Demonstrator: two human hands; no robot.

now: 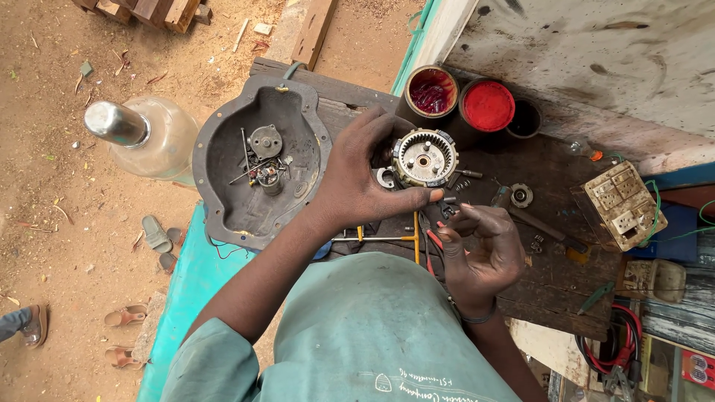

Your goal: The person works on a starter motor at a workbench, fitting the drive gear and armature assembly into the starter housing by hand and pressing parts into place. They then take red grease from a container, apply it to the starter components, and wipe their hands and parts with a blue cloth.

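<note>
Left hand (357, 175) is wrapped around the round motor stator (425, 157), steadying it on the bench, while just below it the right hand (480, 249) pinches a small part (449, 210), fingers curled narrow.

We see left hand (361, 175) gripping round motor stator (425, 157) on bench (551, 298); right hand (482, 249) pinching small part beside it.

The scene is evenly lit by soft daylight, shadows are kept faint, and edges are bent by wide-angle distortion.
</note>
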